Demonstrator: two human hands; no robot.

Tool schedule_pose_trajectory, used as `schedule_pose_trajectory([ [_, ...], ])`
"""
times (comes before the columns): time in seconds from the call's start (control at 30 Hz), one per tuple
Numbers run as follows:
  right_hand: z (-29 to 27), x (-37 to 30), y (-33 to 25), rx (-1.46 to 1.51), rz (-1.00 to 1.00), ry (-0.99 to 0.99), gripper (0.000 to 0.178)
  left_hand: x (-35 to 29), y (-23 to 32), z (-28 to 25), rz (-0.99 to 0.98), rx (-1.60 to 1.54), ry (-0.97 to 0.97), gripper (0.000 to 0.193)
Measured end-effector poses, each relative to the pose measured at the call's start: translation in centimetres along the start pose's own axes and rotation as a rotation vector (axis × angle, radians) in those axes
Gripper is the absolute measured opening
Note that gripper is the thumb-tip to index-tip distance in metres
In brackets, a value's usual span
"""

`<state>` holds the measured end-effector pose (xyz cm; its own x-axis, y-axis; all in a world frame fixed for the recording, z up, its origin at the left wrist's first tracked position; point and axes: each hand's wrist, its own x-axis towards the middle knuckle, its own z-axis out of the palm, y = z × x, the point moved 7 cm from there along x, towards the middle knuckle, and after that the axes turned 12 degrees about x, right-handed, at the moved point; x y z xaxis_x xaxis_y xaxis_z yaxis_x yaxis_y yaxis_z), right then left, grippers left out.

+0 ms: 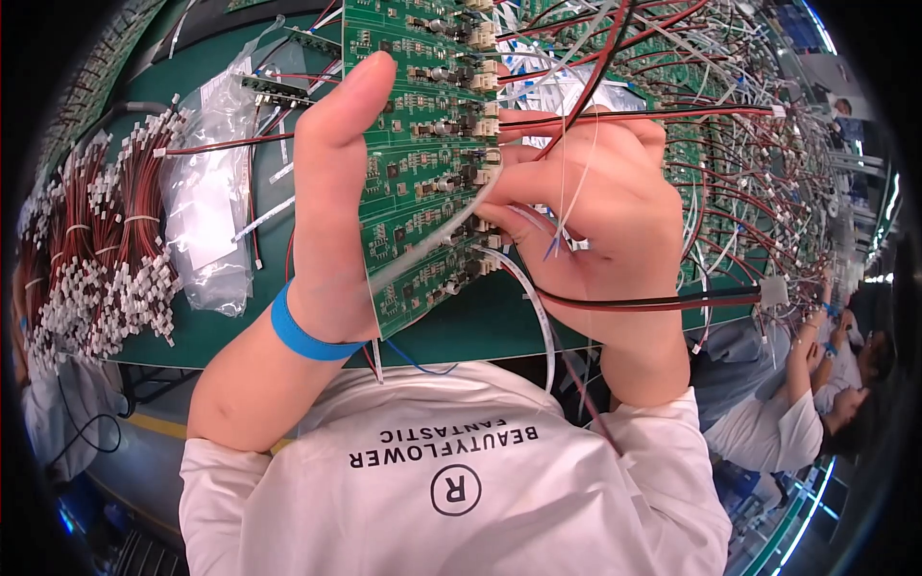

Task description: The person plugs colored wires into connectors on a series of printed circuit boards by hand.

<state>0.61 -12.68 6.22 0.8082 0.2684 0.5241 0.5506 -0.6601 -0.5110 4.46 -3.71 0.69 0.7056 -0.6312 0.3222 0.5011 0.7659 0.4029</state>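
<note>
My left hand (331, 182) is closed on the left edge of a green circuit board panel (413, 154), its thumb against the board's face; the other fingers are hidden behind. The panel stands tilted up in front of me, with small chips and a row of white connectors (486, 96) along its right edge. At that edge my right hand (610, 197) pinches a white flat cable (437, 235), which slants blurred across the board's lower part. The exact grip is partly hidden by the fingers. Red and black wires (634, 303) with a white plug pass beside my right hand.
Bundles of red and black wires with white plugs (130, 240) lie on the green table (279, 326) at left, beside a clear plastic bag (211, 192). More wired green boards (691, 182) crowd the right side. Other people (788, 403) sit at far right.
</note>
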Motion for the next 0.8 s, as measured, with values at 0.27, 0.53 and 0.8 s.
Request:
schedule_pose_trajectory([
  [0.27,-0.9,-0.1,0.7,0.166,0.106,0.032,0.016,0.3,0.4,0.3,0.009,0.033,-0.001,0.047],
  [0.53,-0.2,-0.1,0.5,0.228,0.152,0.02,0.014,0.3,0.6,0.3,-0.161,0.012,0.013,0.054],
  [0.8,-2.0,-0.8,4.0,0.74,0.34,-0.02,0.019,0.8,-0.5,-0.6,-0.414,0.018,0.382,0.062],
])
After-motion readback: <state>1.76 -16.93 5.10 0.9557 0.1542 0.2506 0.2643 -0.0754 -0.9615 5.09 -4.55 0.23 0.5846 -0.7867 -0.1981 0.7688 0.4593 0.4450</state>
